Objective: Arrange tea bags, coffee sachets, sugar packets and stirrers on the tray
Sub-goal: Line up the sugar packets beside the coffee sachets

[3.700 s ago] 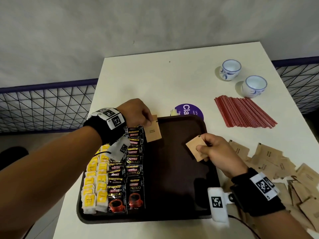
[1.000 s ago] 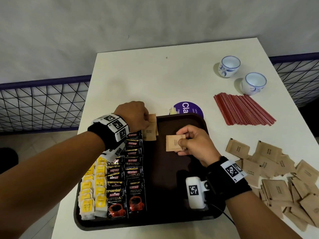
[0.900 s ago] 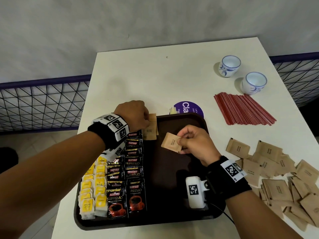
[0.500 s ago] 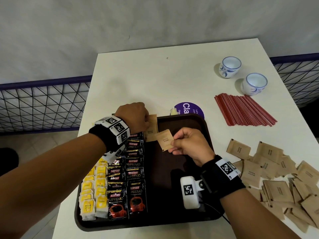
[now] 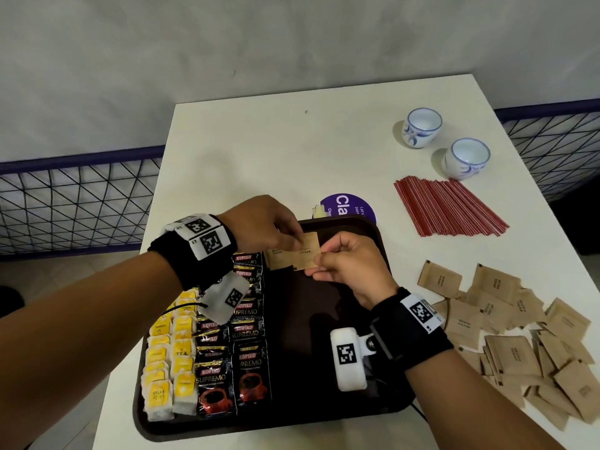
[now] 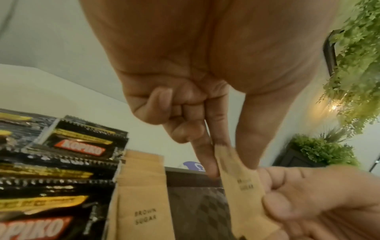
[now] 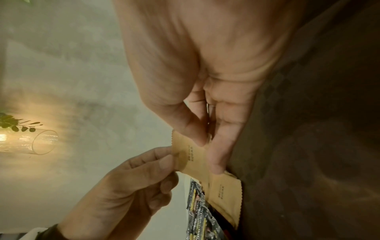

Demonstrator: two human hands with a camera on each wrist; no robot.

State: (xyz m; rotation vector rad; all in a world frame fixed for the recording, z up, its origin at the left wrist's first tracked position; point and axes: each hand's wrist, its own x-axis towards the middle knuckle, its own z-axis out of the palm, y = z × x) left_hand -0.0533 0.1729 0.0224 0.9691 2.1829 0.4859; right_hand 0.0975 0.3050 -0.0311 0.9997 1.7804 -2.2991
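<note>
Two hands on one brown sugar packet (image 5: 306, 253): right hand (image 5: 352, 266) pinching its near edge, left hand (image 5: 263, 227) pinching its far corner between thumb and fingertips (image 6: 209, 164). Held above tray (image 5: 386, 241), beside sugar packets (image 6: 141, 203) already standing against coffee sachets (image 5: 240, 339). Tea bags (image 5: 170, 362) leftmost. Off-tray, right: loose sugar packets (image 5: 519, 345), red stirrers (image 5: 448, 211), two cups (image 5: 422, 126). Versus half a second earlier: packet now at left hand, previously in right alone.
</note>
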